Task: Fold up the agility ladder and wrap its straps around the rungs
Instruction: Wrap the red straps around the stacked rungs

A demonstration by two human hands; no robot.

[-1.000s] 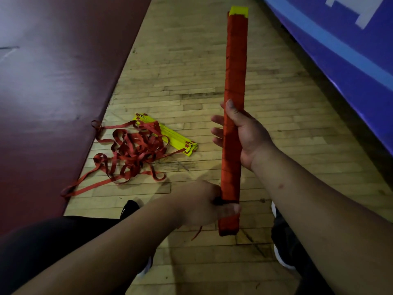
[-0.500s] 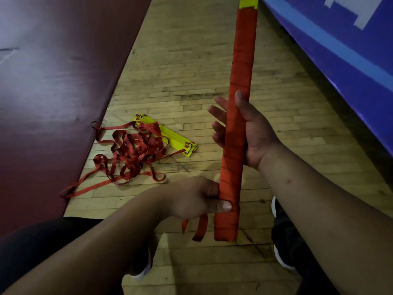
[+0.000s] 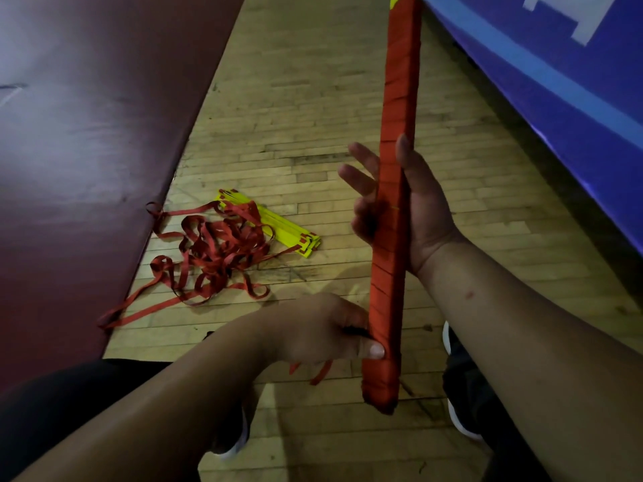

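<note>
A long bundle of ladder rungs (image 3: 396,99) wound in red strap stands nearly upright in front of me, its yellow tip at the top edge. My right hand (image 3: 417,207) holds its middle, thumb along the right side, fingers spread loosely behind it. My left hand (image 3: 323,332) grips the bundle near its lower end, thumb pressed on the wrap. A short loose strap end (image 3: 322,372) hangs below that hand.
A second ladder lies on the wooden floor (image 3: 313,99): stacked yellow rungs (image 3: 288,233) with a tangle of red straps (image 3: 215,252). A dark red mat (image 3: 87,133) borders the left, a blue padded wall (image 3: 556,81) the right. My shoes (image 3: 459,422) are below.
The bundle has tilted and shifted right and up, its yellow tip nearly out of view. My right hand's fingers have loosened and spread. A strap end now hangs below my left hand.
</note>
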